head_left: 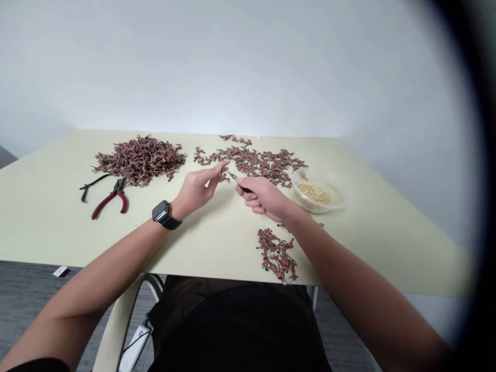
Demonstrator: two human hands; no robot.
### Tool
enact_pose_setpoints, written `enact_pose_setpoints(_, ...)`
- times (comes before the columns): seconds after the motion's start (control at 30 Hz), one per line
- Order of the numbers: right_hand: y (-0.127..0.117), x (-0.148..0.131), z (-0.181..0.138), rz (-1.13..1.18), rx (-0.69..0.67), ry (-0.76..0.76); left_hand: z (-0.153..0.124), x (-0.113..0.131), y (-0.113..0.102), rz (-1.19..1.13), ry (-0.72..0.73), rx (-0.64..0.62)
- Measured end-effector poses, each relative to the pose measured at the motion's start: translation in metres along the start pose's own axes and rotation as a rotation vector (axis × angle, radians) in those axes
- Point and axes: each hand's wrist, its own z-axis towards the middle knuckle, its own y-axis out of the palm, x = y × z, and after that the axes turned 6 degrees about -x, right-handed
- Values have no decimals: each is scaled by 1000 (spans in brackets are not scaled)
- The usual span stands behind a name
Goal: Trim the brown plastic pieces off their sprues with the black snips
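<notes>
My left hand (199, 185), with a black watch on the wrist, pinches a small brown part (223, 173) between thumb and fingers above the pale green table (50, 206). My right hand (262, 197) is closed round the dark handle of a thin metal tool (233, 176), whose tip meets the brown part. Just beyond both hands spreads a loose scatter of brown parts (256, 160). Near the table's front edge, under my right forearm, lies a small heap of brown parts (277, 256).
A big pile of brown parts (141, 159) sits at the back left. Red-handled pliers (110, 198) and a black tool (91, 184) lie in front of it. A clear plastic bowl (318, 194) with small tan pieces stands right of my right hand.
</notes>
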Motion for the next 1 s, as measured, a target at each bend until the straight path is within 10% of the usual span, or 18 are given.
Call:
enact_pose_setpoints(0.13,-1,-6,-3,221,-140,77,2,0,-3,38,69,42)
enact_pose_setpoints(0.37,-11,12,4,-733,411,-299,10,14,1,-655,-370,-98)
enact_pose_setpoints(1.0,-13,9,0,-877,329,-324,10,14,-4,-703,-444,-199)
